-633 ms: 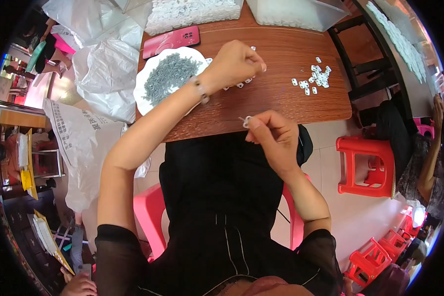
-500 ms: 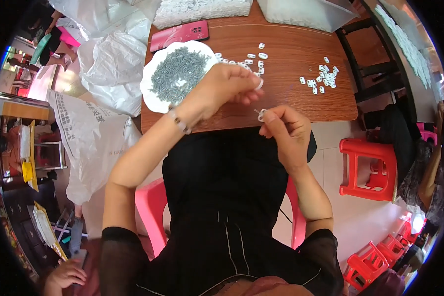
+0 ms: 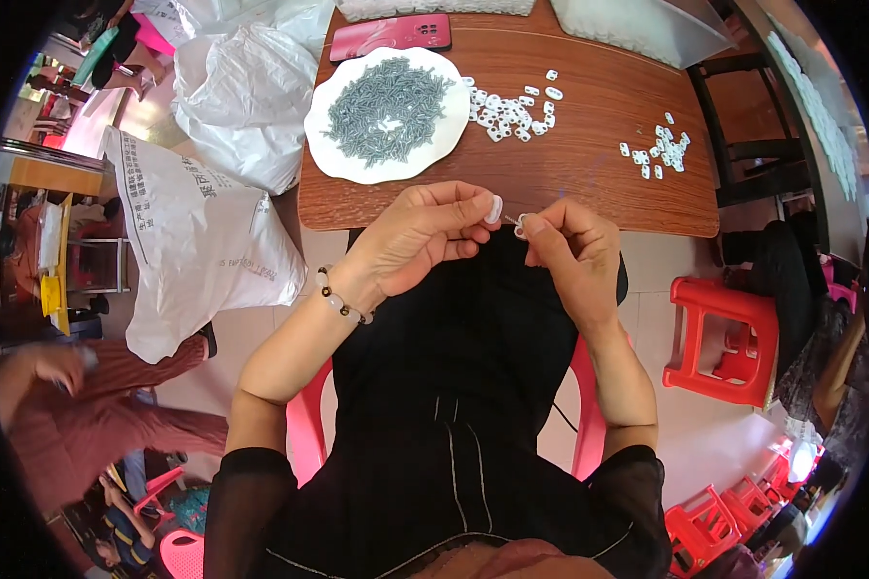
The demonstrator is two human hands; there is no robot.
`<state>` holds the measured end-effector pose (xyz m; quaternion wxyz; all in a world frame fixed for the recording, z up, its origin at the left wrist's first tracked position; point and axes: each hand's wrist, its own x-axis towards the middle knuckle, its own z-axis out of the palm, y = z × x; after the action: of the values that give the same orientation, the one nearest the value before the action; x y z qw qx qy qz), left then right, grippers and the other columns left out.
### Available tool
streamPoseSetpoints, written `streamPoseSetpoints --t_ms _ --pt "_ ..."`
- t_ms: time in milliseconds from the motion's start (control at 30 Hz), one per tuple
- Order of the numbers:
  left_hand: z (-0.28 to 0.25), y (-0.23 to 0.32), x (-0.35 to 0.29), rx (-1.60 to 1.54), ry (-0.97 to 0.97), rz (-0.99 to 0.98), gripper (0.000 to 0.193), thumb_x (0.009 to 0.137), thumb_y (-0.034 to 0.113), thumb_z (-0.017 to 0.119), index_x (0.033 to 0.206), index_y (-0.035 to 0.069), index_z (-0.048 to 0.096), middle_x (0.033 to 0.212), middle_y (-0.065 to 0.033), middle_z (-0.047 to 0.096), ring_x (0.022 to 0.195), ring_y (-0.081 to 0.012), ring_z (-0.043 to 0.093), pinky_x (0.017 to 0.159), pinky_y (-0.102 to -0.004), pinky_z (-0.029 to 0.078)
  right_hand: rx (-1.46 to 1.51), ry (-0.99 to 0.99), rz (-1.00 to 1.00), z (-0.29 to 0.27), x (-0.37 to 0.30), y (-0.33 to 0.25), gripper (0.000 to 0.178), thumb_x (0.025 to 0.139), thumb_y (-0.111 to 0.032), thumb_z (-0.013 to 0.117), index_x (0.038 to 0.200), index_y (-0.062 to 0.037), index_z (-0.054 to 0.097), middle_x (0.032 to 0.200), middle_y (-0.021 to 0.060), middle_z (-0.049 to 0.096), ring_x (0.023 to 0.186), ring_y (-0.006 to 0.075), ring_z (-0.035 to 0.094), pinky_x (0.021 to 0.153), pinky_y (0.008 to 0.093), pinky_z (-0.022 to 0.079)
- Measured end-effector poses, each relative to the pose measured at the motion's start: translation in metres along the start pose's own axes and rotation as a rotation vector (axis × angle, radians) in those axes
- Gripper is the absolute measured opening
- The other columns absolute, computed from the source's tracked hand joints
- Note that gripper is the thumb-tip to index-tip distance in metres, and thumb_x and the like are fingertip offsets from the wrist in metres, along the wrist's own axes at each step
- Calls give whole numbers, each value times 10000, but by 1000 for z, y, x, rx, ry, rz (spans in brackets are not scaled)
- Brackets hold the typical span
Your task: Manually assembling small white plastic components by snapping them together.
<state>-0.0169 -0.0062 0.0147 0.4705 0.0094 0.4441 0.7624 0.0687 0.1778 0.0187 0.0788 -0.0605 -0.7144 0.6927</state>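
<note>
Dark printed characters [image 3: 141,183] on the white sack [image 3: 198,265] at the left, some apparently illegible.

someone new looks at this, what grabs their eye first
Probably the scalloped white plate heaped with small grey rods, on the left of the brown table. Next, by the table's near edge, the left hand pinches a white piece, facing a second white part in the right hand.

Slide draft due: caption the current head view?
Left hand pinches a rounded white piece, right hand a small white piece, near a scalloped plate of grey rods.
</note>
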Motion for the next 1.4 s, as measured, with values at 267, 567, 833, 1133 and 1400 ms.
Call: streamPoseSetpoints --t_ms 267,567,833,1133,1400 --pt "6 -1 0 48 21 16 212 885 258 687 972 67 656 878 9 635 783 -64 582 715 -223 480 -37 -5 -9 -1 0 -2 190 888 -126 642 736 -14 619 580 -33 570 539 4 485 489 180 336" --pt "2 -1 1 72 36 29 173 911 225 649 980 66 656 877 20 640 756 -55 585 701 -220 501 -32 -1 -8 0 1 0 188 885 -122 644 736 -10 618 578 -22 580 537 10 498 490 181 348" --pt "3 0 0 127 56 59 213 878 241 698 988 61 663 874 15 635 786 -58 580 704 -216 470 -74 -4 -15 -1 1 3 193 882 -132 649 735 -13 620 567 -22 584 528 1 485 486 178 338" --pt "3 -3 0 137 52 74 208 882 241 695 976 57 666 869 16 641 774 -57 581 699 -204 466 -87 -7 -22 -1 2 5 192 881 -137 655 740 -12 621 565 -26 584 524 -5 483 482 171 332" --pt "9 -7 -2 264 77 175 247 875 252 701 986 33 679 863 -6 663 752 -55 586 685 -206 477 -75 -37 -8 2 1 5 173 890 -136 654 778 -5 645 594 -19 608 537 -1 498 487 167 341"
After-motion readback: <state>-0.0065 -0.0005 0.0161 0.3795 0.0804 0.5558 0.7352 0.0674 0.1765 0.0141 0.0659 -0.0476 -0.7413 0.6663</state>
